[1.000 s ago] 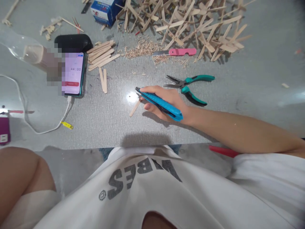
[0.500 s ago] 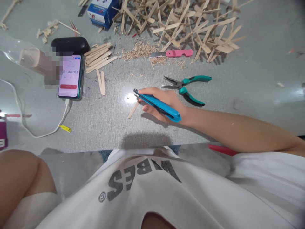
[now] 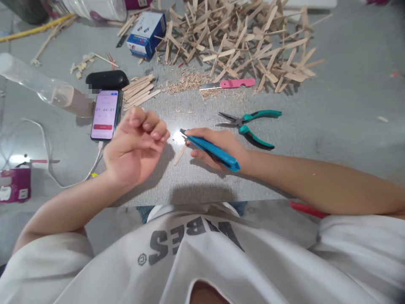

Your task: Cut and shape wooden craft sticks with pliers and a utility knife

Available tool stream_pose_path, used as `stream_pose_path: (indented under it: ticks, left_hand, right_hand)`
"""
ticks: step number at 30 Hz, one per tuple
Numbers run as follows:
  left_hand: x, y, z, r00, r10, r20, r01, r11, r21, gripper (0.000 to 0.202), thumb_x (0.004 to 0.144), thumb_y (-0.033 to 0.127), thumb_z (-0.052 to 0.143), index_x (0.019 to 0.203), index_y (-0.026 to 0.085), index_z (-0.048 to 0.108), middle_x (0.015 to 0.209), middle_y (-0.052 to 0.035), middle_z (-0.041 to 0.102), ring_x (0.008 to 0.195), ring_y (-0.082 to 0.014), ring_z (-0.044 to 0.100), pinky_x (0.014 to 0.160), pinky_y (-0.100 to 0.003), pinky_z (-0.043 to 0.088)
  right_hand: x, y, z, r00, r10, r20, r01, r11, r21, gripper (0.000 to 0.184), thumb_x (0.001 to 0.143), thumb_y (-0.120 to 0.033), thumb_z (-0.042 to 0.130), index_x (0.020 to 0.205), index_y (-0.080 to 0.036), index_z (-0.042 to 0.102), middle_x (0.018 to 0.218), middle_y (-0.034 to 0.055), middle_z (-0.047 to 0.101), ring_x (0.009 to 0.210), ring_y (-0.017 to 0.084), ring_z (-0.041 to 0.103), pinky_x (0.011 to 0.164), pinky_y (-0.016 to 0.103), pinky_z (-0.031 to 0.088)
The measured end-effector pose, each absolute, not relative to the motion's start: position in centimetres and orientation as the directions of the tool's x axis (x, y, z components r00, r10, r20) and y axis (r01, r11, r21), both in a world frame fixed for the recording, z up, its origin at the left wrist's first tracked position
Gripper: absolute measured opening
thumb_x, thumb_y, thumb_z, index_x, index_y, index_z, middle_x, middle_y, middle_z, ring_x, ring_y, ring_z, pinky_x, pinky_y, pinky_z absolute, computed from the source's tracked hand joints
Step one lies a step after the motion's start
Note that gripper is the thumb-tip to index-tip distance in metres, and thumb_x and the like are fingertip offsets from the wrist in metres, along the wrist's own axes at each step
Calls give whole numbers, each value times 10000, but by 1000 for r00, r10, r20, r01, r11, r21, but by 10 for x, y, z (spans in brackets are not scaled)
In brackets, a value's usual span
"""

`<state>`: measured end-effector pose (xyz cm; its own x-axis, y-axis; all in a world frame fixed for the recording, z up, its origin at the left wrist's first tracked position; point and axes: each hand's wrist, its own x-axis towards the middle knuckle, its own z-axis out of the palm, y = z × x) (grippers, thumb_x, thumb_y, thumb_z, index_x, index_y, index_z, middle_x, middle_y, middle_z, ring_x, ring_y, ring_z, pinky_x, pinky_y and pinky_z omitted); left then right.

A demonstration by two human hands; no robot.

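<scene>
My right hand [image 3: 218, 145] is wrapped around a blue stapler [image 3: 215, 153], whose dark tip points left and up. Under that tip lies a flat wooden craft stick [image 3: 180, 154], its upper end hidden by the hand. To the left, my left hand [image 3: 136, 145] is raised over the table, palm partly turned up. Its fingers are loosely curled and a little apart, with nothing visible in them. Just above it is a small pile of craft sticks [image 3: 139, 90].
Green-handled pliers [image 3: 243, 122] lie open beyond my right hand. Behind are a pink-handled knife [image 3: 237, 83], wood shavings [image 3: 186, 80] and a heap of crossed sticks [image 3: 230, 42]. On the left are a phone [image 3: 106, 114], black case [image 3: 107, 79], bottle [image 3: 60, 90] and blue box [image 3: 147, 36].
My left hand has come into view from the left and now covers the spot where two loose sticks lay. My right hand keeps its grip on the stapler. The view has shifted slightly.
</scene>
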<state>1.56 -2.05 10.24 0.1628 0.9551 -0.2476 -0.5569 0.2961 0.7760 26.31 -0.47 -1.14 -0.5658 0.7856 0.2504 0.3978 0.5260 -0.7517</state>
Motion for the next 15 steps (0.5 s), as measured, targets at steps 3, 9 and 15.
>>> stream_pose_path:
  ticks: [3,9,15]
  left_hand:
    - [21,-3,78,200,949,-242,-604,314,732,612,471,-33,727,774,213,255,746,56,379,651,-69,461,618,-185,472]
    - [16,2,58,298,921,-249,-569,381,729,725,544,-12,845,806,217,208,766,73,369,670,-43,464,664,-172,469]
    - [12,2,54,338,902,-270,-580,426,695,695,587,-12,860,798,214,238,761,78,387,666,-31,482,661,-159,466]
  right_hand:
    - [265,-5,-10,-582,766,272,378,551,-744,541,1138,-603,647,1553,-258,668,1288,88,875,1138,234,867,951,320,671]
    - [268,-8,-2,-599,744,295,330,566,-756,491,1137,-502,695,1564,-262,657,1314,90,869,1151,233,873,968,313,681]
    - [270,-9,-1,-596,748,292,345,566,-749,478,1152,-562,680,1568,-327,658,1330,63,867,1133,244,875,900,335,703]
